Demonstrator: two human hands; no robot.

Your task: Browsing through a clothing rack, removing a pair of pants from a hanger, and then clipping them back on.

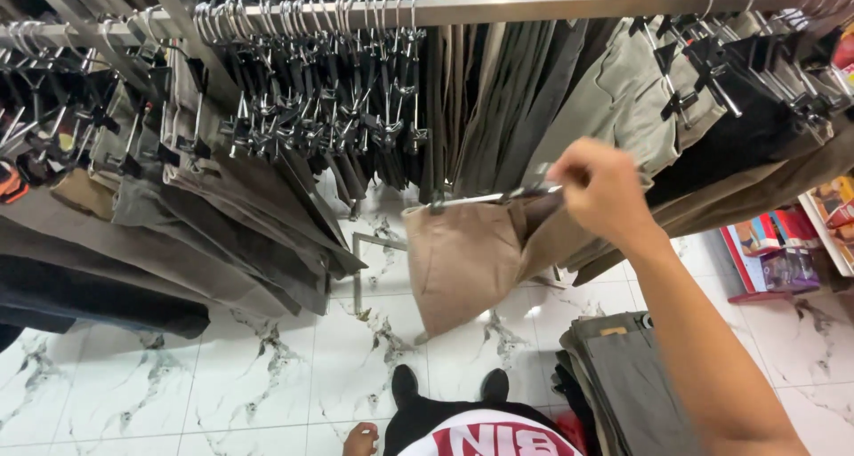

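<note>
Right hand (603, 187) is up near the clothes rail (534, 9), fingers pinched shut on the metal clip hanger (498, 196), and a pair of tan trousers (464, 262) hangs from that hanger, clear of the rack and above the white marbled floor (267, 376). Down low, the left hand (360, 439) sits by the person's hip at the frame's bottom edge, holding nothing that shows, and I cannot tell if its fingers are curled or loose. A bunch of bare clip hangers (329, 100) crowds the rail to the left, and a stack of folded trousers (623, 385) lies under the right forearm
</note>
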